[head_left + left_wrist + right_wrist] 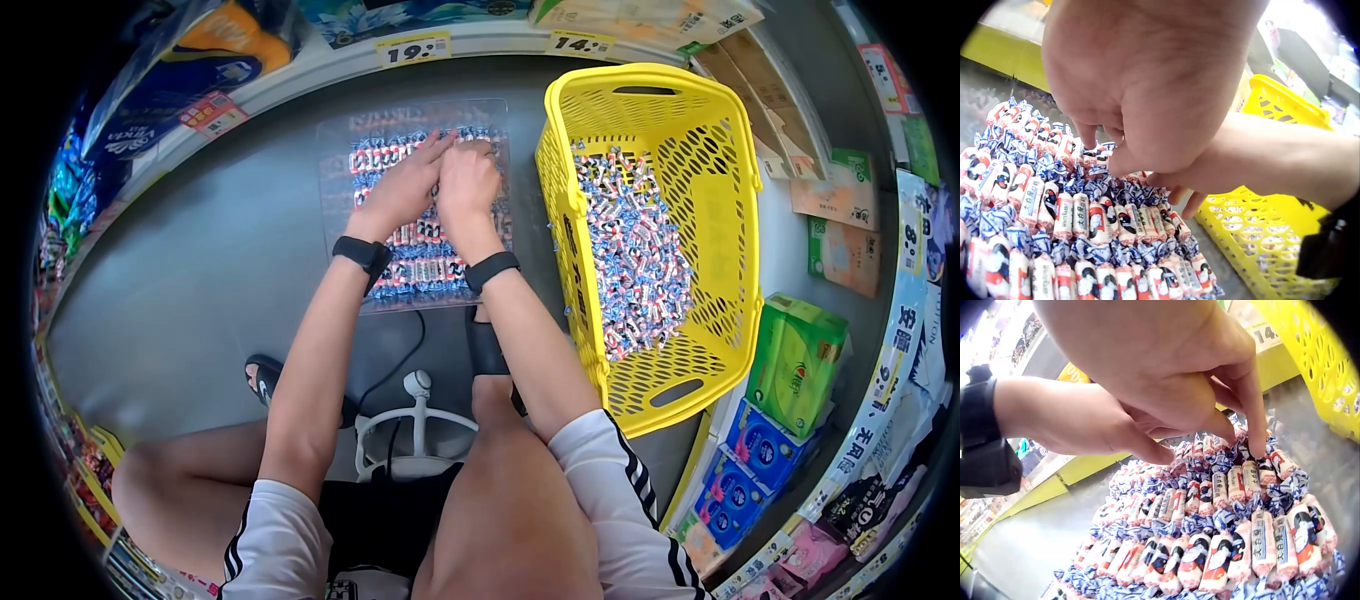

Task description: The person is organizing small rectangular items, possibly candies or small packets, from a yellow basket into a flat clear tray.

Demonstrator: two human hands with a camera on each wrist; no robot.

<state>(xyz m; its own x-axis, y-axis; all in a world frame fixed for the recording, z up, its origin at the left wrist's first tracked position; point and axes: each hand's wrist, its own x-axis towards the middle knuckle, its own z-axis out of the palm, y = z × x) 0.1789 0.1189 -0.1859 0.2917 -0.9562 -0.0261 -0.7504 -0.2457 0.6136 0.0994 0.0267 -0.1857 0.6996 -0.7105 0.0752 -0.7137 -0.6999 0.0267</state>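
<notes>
Wrapped candies [425, 270] with white, red and blue wrappers lie in several rows in a clear shallow tray [338, 215]. Over the upper rows is my left hand [400, 195], its fingers stretched out beside my right hand [470, 185]. The left wrist view has the left hand [1147, 87] above the candies [1079, 215], fingertips down among the upper rows. In the right wrist view, fingers of the right hand [1172, 369] reach down and touch candies [1194, 556] near the end of a row. Whether anything sits under the palms is hidden.
Right of the tray stands a yellow basket [725, 250] with a heap of loose candies [635, 260]. Shelves with price tags [413, 50] and tissue packs [800, 365] surround the grey floor [200, 260]. A white stool base [415, 430] is between the legs.
</notes>
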